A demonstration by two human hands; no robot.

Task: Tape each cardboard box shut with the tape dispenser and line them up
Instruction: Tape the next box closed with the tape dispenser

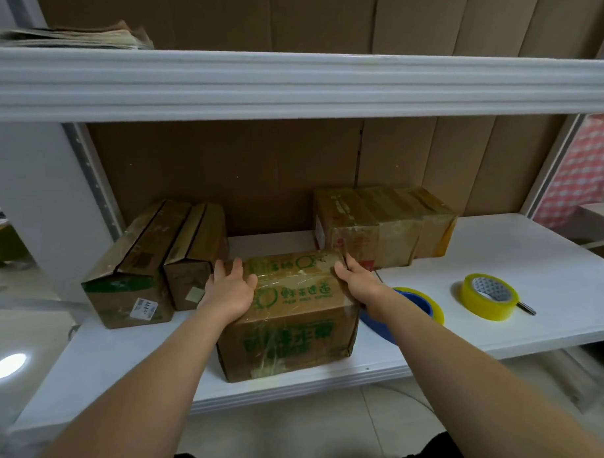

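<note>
Both hands rest on the top of a brown cardboard box printed with green characters. The left hand lies flat on the box's left top edge, fingers straight and slightly spread, palm down. The right hand presses the right top corner, with its fingers bent over the far edge, so it grips that corner lightly. Glossy clear tape crosses the box's top and runs down its front face, catching the light.

The box sits near the front edge of a smooth white shelf. At ten o'clock from it stand two narrower cardboard boxes side by side, touching, each with a dark seam along the top; the nearer one carries a white label. At one o'clock sits a larger taped box, wrapped in shiny tape, against a corrugated cardboard back wall.

At three o'clock, just behind the right wrist, lies a blue tape dispenser holding a yellowish roll, partly hidden by the forearm. Further right, apart from it, a loose roll of yellow-tinted tape lies flat, a small dark tool just beside it.

Above, a white ribbed shelf edge spans the view, with a stack of folded papers at eleven o'clock.
</note>
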